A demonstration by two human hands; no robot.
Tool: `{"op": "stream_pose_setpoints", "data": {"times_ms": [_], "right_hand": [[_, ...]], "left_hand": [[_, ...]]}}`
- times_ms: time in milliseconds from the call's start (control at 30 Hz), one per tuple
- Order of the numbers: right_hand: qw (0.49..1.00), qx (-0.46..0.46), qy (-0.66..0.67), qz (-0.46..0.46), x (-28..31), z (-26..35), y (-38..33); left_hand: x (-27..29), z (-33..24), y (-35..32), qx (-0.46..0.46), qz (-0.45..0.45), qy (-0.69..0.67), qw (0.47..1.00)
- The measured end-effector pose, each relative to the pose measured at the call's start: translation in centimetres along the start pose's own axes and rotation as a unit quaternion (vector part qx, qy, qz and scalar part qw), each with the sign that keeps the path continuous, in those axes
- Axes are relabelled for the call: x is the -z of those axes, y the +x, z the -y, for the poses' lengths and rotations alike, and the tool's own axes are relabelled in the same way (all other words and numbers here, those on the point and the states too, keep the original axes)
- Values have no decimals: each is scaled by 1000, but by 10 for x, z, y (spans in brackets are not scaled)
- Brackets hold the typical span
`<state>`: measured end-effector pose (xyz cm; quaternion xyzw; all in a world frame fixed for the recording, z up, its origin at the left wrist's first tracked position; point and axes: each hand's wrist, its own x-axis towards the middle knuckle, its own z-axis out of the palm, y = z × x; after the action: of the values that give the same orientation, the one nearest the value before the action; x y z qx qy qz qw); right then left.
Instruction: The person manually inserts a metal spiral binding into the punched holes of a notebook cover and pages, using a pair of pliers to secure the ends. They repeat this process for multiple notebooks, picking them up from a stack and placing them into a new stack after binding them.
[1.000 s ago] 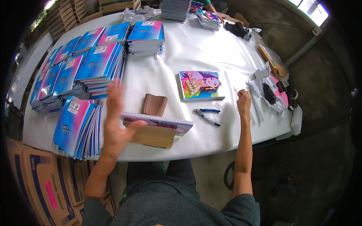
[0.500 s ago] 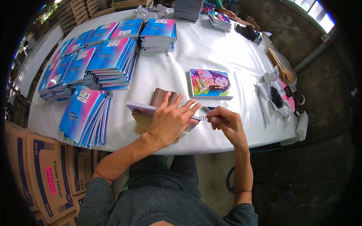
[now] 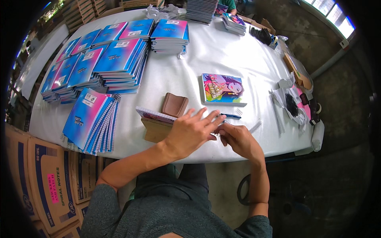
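Observation:
My left hand (image 3: 193, 129) lies over the right part of a notebook (image 3: 156, 115), its fingers stretched out and apart. The notebook is tilted up on a tan board (image 3: 154, 131), its spine edge upward, and a brown block (image 3: 174, 104) sits just behind it. At the notebook's right end my right hand (image 3: 241, 139) is closed in a pinch on a thin wire coil (image 3: 255, 127), part of which sticks out beyond the hand. The fingertips partly hide the contact. Blue-handled pliers (image 3: 231, 116) lie just past my hands, near a short coil piece (image 3: 238, 111).
A colourful illustrated notebook (image 3: 223, 89) lies ahead. Stacked blue-pink notebooks (image 3: 115, 57) fill the table's left side, with a fanned pile (image 3: 88, 121) nearer. Loose coils (image 3: 278, 115) and black clippings on paper (image 3: 291, 103) lie right. Another person (image 3: 231, 6) is at the far edge.
My right hand has turned and come closer to my left, and a coil length now shows on its right side. My left hand has shifted right, uncovering more of the brown block.

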<state>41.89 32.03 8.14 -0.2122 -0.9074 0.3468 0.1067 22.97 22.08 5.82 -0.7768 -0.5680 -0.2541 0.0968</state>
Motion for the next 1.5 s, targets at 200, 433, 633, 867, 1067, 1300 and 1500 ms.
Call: {"op": "stream_pose_setpoints", "data": {"times_ms": [200, 433, 633, 867, 1067, 1300, 1500], "right_hand": [[999, 1, 8, 52, 22, -71, 78], [967, 192, -150, 71, -92, -75, 160], [940, 92, 300, 135, 23, -74, 82], [942, 62, 311, 113, 24, -68, 41], [976, 4, 169, 138, 14, -62, 58], [930, 84, 333, 129, 7, -56, 62], [963, 50, 222, 142, 6, -41, 76]], "left_hand": [[1, -6, 1, 4, 71, 38, 997], [-12, -3, -3, -1, 38, 30, 999], [0, 13, -8, 94, -56, 38, 993], [-4, 13, -5, 92, -60, 18, 994], [4, 17, -7, 104, -41, 23, 993], [14, 27, -19, 122, -39, 32, 991], [18, 35, -26, 141, -51, 33, 988]]}}
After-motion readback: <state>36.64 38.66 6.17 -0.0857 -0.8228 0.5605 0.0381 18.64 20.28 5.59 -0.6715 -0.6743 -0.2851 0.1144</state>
